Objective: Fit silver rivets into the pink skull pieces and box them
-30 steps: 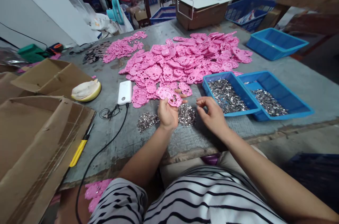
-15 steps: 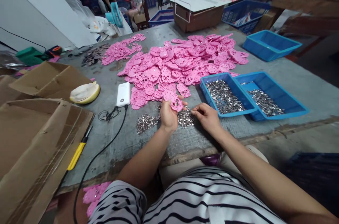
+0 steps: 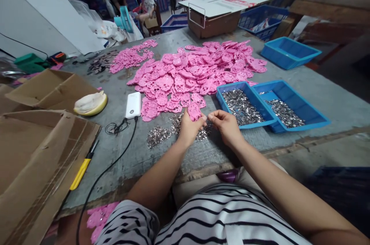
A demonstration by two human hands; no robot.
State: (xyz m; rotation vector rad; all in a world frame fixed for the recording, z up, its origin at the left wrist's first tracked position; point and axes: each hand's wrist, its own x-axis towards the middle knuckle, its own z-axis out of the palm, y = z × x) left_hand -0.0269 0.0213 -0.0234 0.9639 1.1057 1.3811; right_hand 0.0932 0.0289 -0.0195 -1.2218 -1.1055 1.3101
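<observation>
My left hand [image 3: 187, 131] is closed around a flat pink plastic piece [image 3: 194, 110] with a moulded outline, tilted up over the table. Close on its right, my right hand [image 3: 227, 126] has thumb and forefinger pinched together. Whatever those fingertips hold is too small to make out. Small shiny metal bits [image 3: 158, 136] lie in heaps on the table beside and below the left hand. Beyond the hands spreads a large pile of similar pink pieces [image 3: 185, 73]. A blue tray [image 3: 256, 125] of metal bits stands just right of my right hand, overlapping a second blue tray [image 3: 313, 115] with more.
A white power bank [image 3: 133, 105] with a black cable lies to the left. Further left are a fruit rind [image 3: 91, 105], a yellow-handled tool [image 3: 81, 173] and cardboard boxes [image 3: 37, 152]. Another blue tray [image 3: 290, 59] and a brown box [image 3: 212, 25] stand farther back. Other people sit beyond.
My left hand has turned, tipping the pink piece more upright, and its thumb now reaches toward the right fingertips. My right hand stays pinched. The view has shifted slightly.
</observation>
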